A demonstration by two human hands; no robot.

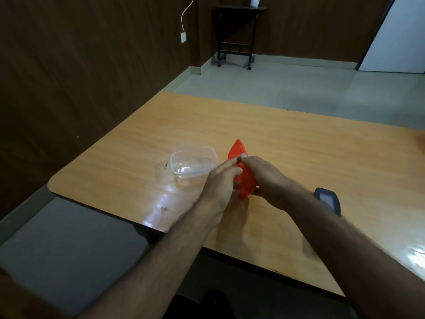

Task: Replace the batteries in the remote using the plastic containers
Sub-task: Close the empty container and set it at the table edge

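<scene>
Near the middle of the wooden table [299,143], a red plastic lid [239,155] is held tilted on edge between both hands, its pointed far corner rising above the fingers. The left hand [220,183] curls its fingers against the lid's left face, with fingertips meeting the top edge. The right hand [264,176] wraps over the lid from the right, thumb and fingers pinching the same upper edge, so both hands grip the lid. Whether a container sits under the lid cannot be told, since the hands cover that part.

Just left of the hands, a clear rectangular plastic container [194,165] stands open and upright on the table. Touching its left near side is a smaller clear container [163,173], also open; something small and dark shows in it, too small to identify.

To the right, partly behind the right forearm, a dark grey remote [327,199] lies flat on the table.

Farther off, a black wheeled stand [236,35] is against the brown wall, and a white cable [186,12] runs down to a wall socket [183,37].
</scene>
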